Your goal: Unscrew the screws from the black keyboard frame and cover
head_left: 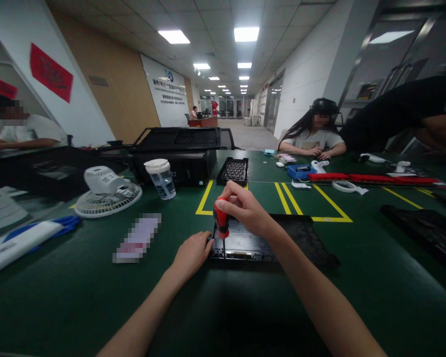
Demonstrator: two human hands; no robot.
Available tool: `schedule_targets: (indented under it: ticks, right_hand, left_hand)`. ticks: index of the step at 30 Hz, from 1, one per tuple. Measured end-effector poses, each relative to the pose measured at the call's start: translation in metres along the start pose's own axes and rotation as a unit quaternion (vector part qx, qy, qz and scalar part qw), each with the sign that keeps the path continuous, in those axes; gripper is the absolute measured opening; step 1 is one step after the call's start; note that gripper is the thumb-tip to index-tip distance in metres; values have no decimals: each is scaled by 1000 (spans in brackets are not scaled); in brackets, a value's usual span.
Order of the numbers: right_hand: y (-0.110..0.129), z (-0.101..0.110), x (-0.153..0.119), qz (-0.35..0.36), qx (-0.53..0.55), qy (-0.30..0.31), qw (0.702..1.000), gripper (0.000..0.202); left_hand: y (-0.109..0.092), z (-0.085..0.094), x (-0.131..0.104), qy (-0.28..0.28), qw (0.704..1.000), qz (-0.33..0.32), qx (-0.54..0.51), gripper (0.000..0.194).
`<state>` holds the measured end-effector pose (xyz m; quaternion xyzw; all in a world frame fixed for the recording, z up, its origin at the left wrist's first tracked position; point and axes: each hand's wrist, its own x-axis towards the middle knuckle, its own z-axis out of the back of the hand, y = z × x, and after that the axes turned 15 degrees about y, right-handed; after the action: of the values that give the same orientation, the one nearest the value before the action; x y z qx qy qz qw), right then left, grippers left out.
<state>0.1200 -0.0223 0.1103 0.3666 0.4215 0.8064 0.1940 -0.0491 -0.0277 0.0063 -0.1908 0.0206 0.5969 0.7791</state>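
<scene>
A screwdriver (pixel 220 218) with a red and black handle is upright in my right hand (pixel 247 208), the fingers closed around the top of its handle. Its shaft points down onto the near left part of a black rectangular panel (pixel 293 233), which lies flat on the green table. Whatever its tip touches is too small to make out. At the panel's left end, my left hand (pixel 193 254) grips the edge, thumb on the near side and fingers partly hidden.
Beyond the panel stands a black tray (pixel 233 170) of small parts beside a large black case (pixel 174 158). To the left are a clear cup (pixel 161 178), a white fan (pixel 107 191) and a blurred phone-like object (pixel 137 238). Another black panel (pixel 423 233) lies right. Several people sit or lean around.
</scene>
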Motion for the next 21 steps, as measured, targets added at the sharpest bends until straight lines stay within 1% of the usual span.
schedule_targets:
  ticks: [3, 9, 12, 21]
  right_hand:
    - [2, 0, 0, 0, -11, 2, 1000, 21]
    - [4, 1, -1, 3, -30, -4, 1000, 23]
    - [4, 1, 0, 7, -50, -9, 999, 24]
    - [6, -2, 1, -4, -88, -31, 996, 22]
  left_hand:
    - [-4, 4, -3, 7, 1000, 12, 0, 30]
    - [-6, 7, -5, 7, 1000, 9, 0, 30]
    - [-6, 7, -4, 12, 1000, 15, -3, 30]
    - [-2, 3, -1, 8, 1000, 0, -3, 30]
